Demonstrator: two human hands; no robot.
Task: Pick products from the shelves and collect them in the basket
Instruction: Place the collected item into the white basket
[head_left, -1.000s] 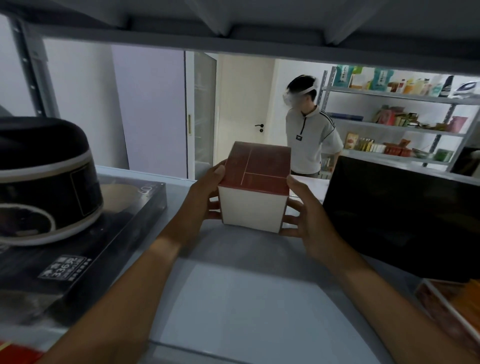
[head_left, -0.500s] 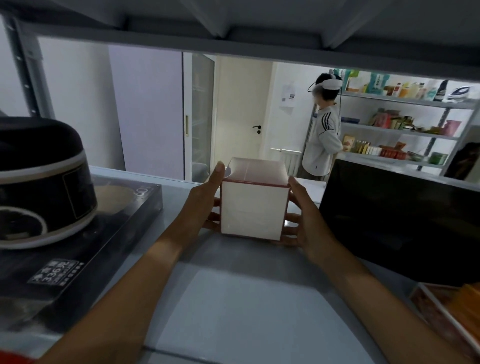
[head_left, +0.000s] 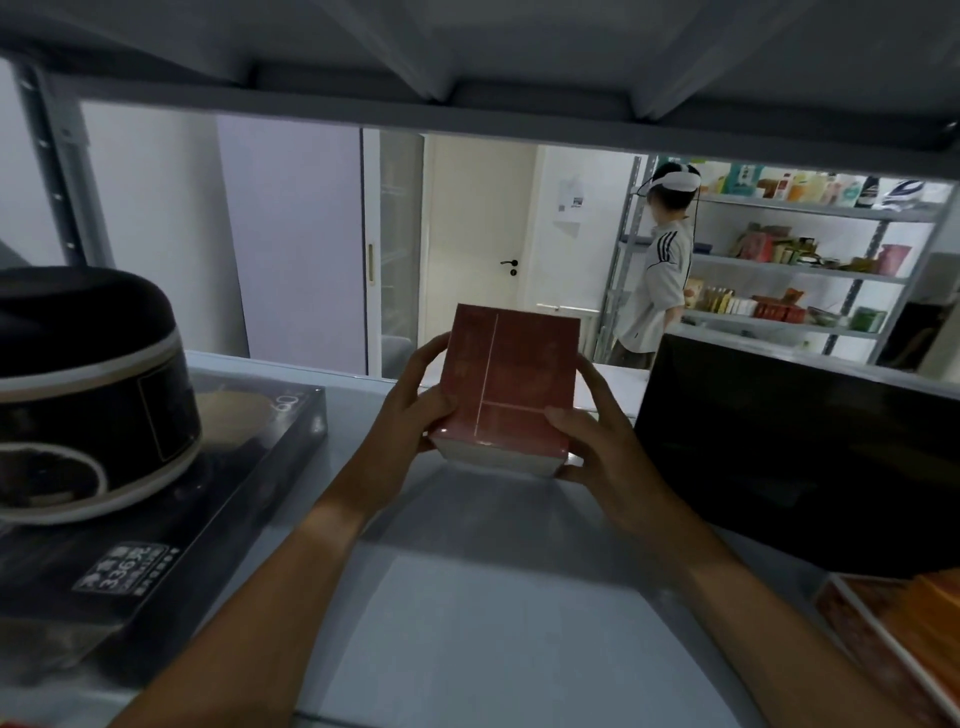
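Hands flank the red box (head_left: 506, 387) from both sides: the left hand (head_left: 415, 402) grips its left face with fingers curled round the edge, and the right hand (head_left: 589, 441) grips the right face and lower corner, thumb lying across the red panel. The box is held above the grey shelf (head_left: 467, 597), tipped so its red face looks toward the camera and its pale edge points down; its long axis runs away from the person, up toward the shelf's open back. Both hands sit equally near, so either can carry it. Withdrawal, I judge, runs straight back toward the body, between the black rice cooker (head_left: 88, 395) on the left and the black box (head_left: 795, 457) on the right. No basket is in view.
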